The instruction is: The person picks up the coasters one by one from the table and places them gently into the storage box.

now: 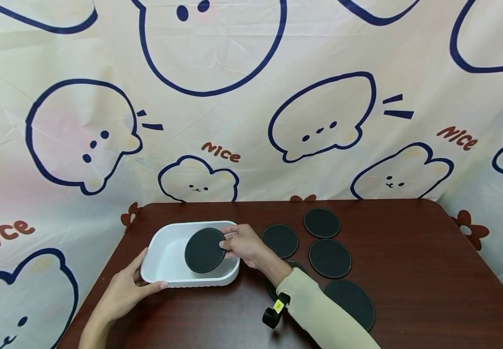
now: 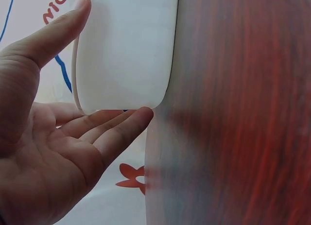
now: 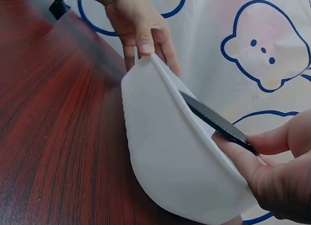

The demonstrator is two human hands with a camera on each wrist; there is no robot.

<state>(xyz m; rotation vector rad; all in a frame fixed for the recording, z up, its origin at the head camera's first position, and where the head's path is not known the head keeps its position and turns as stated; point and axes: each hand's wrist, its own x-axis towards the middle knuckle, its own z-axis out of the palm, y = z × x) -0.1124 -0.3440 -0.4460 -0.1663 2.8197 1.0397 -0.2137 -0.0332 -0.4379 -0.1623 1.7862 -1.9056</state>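
A white rectangular dish (image 1: pixel 164 257) with rounded corners sits at the left of the table. My left hand (image 1: pixel 122 291) holds its left end, thumb at the near rim and fingers along the end wall; in the left wrist view the fingertips (image 2: pixel 146 115) meet the dish's outside. Between thumb and fingers, my right hand (image 1: pixel 244 246) pinches the edge of a round black coaster (image 1: pixel 203 250). That coaster is tilted over the dish's opening. From the right wrist view, the coaster (image 3: pixel 214 119) appears edge-on, its far part dipping behind the dish's rim (image 3: pixel 175 96).
Several more black coasters lie flat to the right, among them a far coaster (image 1: pixel 322 223), a middle coaster (image 1: pixel 330 258) and a near coaster (image 1: pixel 352 304). The right forearm partly covers one. Behind the dark wooden table (image 1: pixel 430 291) hangs a printed cloth (image 1: pixel 251 121).
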